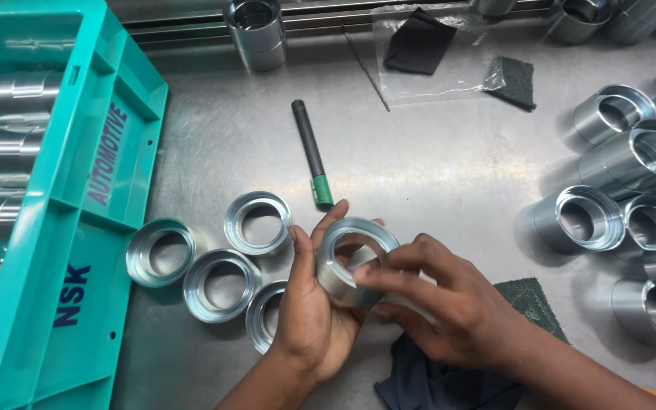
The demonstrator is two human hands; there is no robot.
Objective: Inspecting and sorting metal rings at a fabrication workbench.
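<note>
A short, shiny silver metal ring (354,260) sits up in both hands, above the near-middle of the brushed steel tabletop (434,175). Its bore faces up toward the camera, so its axis runs roughly up and away from the table. The left hand (313,311) cradles it from the left and below, thumb up along the left rim, fingers closed behind it. The right hand (442,304) comes in from the right, fingers curled onto the near rim and into the bore, closed on the ring too. Both hands are on it; neither is nearer.

Just left of the hands, four matching silver rings (218,262) lie flat on the table, bores up, the nearest partly hidden behind the left wrist. Beyond them, a black marker with a green cap (313,156) lies pointing toward the far edge. Under the right forearm, a dark green abrasive pad (529,300) and a dark cloth (427,383). Along the right edge, a crowd of taller silver metal sleeves (632,175) on their sides. At the left edge, a teal plastic crate (70,228) holding more sleeves. At the far edge, a clear plastic bag with a black cloth (419,45) inside.
</note>
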